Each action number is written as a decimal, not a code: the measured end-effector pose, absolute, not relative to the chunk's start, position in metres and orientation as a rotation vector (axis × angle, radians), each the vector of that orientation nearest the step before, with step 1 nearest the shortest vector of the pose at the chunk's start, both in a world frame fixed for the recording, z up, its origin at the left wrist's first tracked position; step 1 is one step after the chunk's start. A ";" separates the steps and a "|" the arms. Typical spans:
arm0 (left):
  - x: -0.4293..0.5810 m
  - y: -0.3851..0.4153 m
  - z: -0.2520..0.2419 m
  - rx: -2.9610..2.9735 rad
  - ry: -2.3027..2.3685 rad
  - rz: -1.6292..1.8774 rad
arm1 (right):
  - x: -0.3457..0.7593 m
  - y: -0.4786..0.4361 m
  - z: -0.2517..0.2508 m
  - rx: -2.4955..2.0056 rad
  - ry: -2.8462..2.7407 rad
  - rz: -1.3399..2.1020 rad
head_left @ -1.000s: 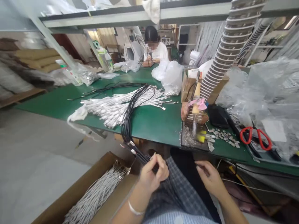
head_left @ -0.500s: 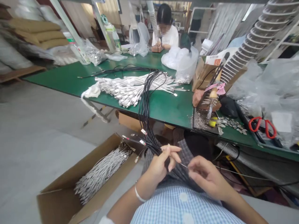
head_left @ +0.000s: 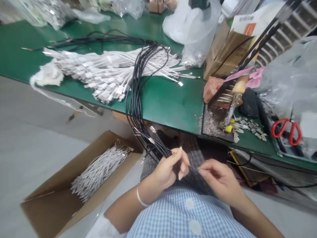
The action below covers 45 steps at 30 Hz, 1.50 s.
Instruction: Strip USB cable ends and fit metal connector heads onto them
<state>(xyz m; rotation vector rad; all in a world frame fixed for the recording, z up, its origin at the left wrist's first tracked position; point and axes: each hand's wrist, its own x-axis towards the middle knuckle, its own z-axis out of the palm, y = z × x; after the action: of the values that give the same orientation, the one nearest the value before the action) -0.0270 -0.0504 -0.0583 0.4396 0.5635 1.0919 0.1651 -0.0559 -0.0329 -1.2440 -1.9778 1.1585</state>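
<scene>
My left hand [head_left: 169, 170] is wrapped around a bundle of black cables [head_left: 138, 89] over my lap. The cables hang down from the table, and several small metal plug ends stick out just beyond the hand. A thin wire [head_left: 193, 168] spans the short gap between my hands. Its far end, at the left fingers, is hard to make out. Thumb and fingers of my right hand [head_left: 219, 177] pinch the other end. On the table, the black cables lie across a pile of white cables [head_left: 106, 74] with plug ends.
At lower left stands an open cardboard box [head_left: 91, 211] holding grey-white cables. On the right of the green table [head_left: 170, 102] are a soldering iron [head_left: 234, 102], a brick [head_left: 211, 88], loose metal plug shells [head_left: 255, 127] and red-handled scissors [head_left: 286, 130]. Plastic bags [head_left: 198, 29] stand behind.
The view has tilted down and come closer to the table, so the person opposite is mostly out of frame. My right fingers have closed into a tighter pinch on the wire.
</scene>
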 end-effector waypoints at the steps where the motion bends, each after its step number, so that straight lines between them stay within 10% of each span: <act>1: -0.025 -0.048 -0.060 0.437 0.561 1.072 | 0.167 -0.054 -0.032 -1.237 -2.050 1.092; 45: -0.010 -0.012 -0.032 1.108 0.755 0.712 | 0.185 -0.044 -0.027 -0.991 -1.431 1.143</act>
<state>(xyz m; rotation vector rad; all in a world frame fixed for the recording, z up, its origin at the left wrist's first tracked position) -0.0098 -0.0117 -0.0318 1.1083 0.7552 0.7118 0.1854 -0.0444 -0.0273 -0.9911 -1.4315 1.1429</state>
